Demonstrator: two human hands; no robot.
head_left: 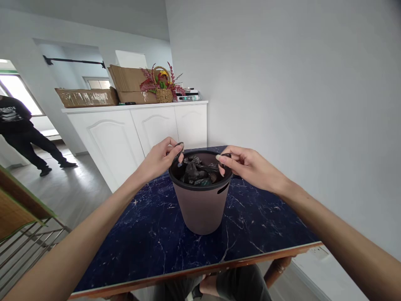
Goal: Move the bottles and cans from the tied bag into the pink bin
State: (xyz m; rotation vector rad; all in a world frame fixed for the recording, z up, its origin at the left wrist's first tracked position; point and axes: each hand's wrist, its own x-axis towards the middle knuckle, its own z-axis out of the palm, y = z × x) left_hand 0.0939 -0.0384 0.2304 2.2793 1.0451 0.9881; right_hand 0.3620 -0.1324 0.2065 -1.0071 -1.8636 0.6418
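Observation:
A brownish-mauve trash can (202,209) with a black rim stands upright on a dark blue marbled table (138,242). Inside it lies a crumpled black garbage bag (196,171). At the can's left rim, my left hand (163,154) pinches a bit of the black bag between thumb and fingers. My right hand (244,163) grips another part of the bag at the right rim, thumb pressed against the forefinger. A slot-shaped handle hole shows in the can's front right side. The bottom of the can's inside is hidden by the bag.
Behind the table is a white cabinet (125,129) bearing cardboard boxes (87,97), a flower basket (164,95) and a plastic bottle (191,98). A person in dark clothes (25,133) stands at far left. A metal rack (28,246) is at lower left; a plain wall (297,83) rises at right.

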